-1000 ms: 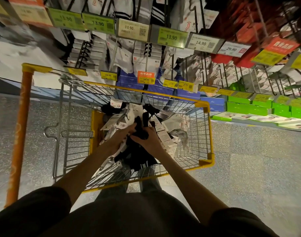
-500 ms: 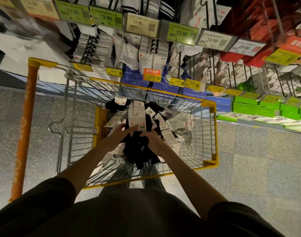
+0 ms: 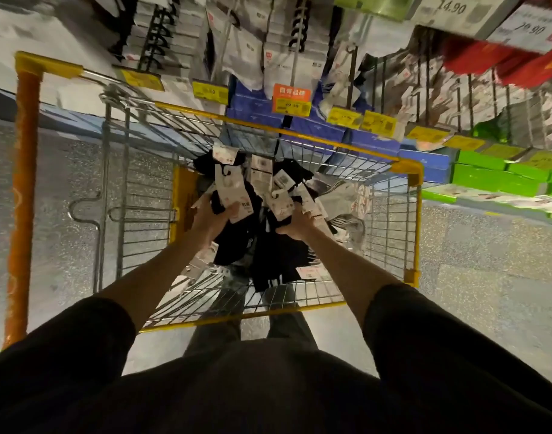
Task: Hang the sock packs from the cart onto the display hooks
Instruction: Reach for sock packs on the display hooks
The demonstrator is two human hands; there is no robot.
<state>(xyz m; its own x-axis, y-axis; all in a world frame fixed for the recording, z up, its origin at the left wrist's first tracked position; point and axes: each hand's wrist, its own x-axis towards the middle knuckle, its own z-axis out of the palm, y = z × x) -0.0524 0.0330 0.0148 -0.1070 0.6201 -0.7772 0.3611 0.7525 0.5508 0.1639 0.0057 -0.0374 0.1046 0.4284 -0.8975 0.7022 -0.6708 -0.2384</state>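
A wire cart with a yellow rim (image 3: 412, 233) stands in front of me, holding a heap of black and white sock packs (image 3: 340, 198) with white card headers. My left hand (image 3: 208, 222) grips a black sock pack (image 3: 232, 195) by its white card, raised above the heap. My right hand (image 3: 295, 225) holds another black sock pack (image 3: 279, 205) beside it. Dark socks (image 3: 268, 258) hang down beneath both hands. Beyond the cart, display hooks (image 3: 295, 62) carry white sock packs.
The cart's orange handle bar (image 3: 22, 198) runs down the left. Yellow price tags (image 3: 345, 117) line the hook ends. Blue boxes (image 3: 315, 126) and green boxes (image 3: 494, 175) sit on the low shelf behind the cart. Speckled floor lies to the right.
Both hands have lifted out of the heap, each now holding a pack by its card, and have drawn apart. The view has tilted down and closer to the cart.
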